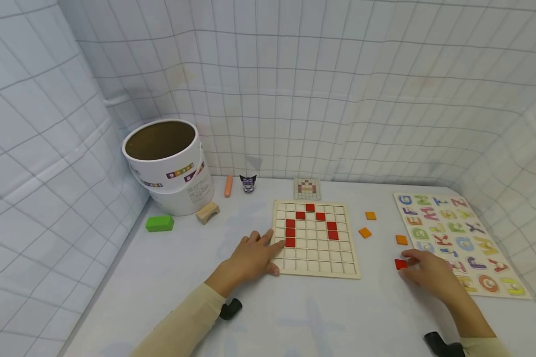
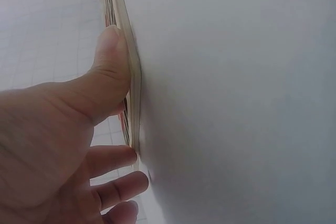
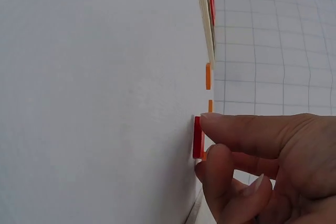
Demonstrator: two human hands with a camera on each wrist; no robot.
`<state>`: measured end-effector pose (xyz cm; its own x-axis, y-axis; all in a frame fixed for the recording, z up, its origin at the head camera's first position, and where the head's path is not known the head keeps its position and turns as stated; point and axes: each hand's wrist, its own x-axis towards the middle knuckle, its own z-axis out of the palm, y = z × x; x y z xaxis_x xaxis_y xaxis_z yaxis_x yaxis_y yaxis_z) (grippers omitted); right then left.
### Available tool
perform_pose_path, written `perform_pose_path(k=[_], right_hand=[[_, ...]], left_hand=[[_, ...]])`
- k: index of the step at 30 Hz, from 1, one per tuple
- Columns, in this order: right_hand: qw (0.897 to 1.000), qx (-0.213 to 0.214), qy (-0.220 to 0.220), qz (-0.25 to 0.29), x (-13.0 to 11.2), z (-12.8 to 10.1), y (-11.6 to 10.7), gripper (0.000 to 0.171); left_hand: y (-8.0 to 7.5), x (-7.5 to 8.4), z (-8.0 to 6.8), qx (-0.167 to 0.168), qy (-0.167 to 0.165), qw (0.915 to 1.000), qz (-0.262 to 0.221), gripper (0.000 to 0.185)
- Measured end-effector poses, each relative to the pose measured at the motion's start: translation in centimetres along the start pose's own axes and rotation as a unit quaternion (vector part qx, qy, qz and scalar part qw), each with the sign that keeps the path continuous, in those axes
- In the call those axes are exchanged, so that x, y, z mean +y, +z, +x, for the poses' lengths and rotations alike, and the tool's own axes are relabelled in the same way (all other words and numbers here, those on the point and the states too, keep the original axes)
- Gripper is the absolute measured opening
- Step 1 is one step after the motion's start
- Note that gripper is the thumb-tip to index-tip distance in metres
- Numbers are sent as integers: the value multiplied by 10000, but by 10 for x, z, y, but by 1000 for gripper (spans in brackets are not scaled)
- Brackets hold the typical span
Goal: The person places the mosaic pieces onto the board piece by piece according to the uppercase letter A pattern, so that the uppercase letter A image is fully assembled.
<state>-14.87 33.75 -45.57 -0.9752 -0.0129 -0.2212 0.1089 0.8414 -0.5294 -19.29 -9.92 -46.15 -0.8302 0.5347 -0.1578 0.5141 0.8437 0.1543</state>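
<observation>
Right hand (image 1: 431,272) is pinching a red square (image 1: 400,264) low at the tabletop, just beside the letter board (image 1: 446,229). Whether the piece is touching the table, I cannot tell. Thumb and fingertips appear to be bearing on opposite edges only; with uneven pressure, the thin piece could be pivoting or slipping out.

Left hand (image 1: 252,255) is lying loosely spread along the left edge of the gridded board (image 1: 312,258), thumb at the near corner. Index finger is reaching over the rim towards the lowest of the placed red squares (image 1: 290,232) on the left; contact is uncertain. A sideways drag there could be shifting that piece from its cell; weight on the rim could be sliding the whole board and jarring the other pieces.

One orange square (image 1: 401,240) is lying just beyond the right fingertips, two more (image 1: 365,232) nearer the gridded board. A knuckle sweeping low could be scattering them.

Farther off, a patterned card (image 1: 306,189) is lying close behind the gridded board; pushing the board away could be knocking it askew. A figurine (image 1: 248,184) and a bucket (image 1: 178,196) are standing well clear of both hands, probably posing little risk.
</observation>
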Motion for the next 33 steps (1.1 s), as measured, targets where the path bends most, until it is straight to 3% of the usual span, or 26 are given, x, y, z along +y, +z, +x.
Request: perform_pose_path(k=[13, 19, 22, 27, 33], right_hand=[[10000, 28, 62, -5, -3, 4, 6, 35], [9980, -65, 243, 572, 0, 2, 7, 31], [9946, -144, 112, 1019, 3, 3, 8, 34], [9787, -401, -205, 2004, 2, 7, 7, 45], [9449, -540, -394, 3205, -10, 13, 10, 53]], left_hand=[[-2, 0, 0, -27, 37, 10000, -64, 78], [-2, 1, 0, -15, 61, 10000, -45, 78], [-2, 2, -1, 0, 49, 10000, -47, 78], [-3, 2, 0, 3, 68, 10000, -66, 78], [-3, 2, 0, -32, 66, 9999, -85, 77]])
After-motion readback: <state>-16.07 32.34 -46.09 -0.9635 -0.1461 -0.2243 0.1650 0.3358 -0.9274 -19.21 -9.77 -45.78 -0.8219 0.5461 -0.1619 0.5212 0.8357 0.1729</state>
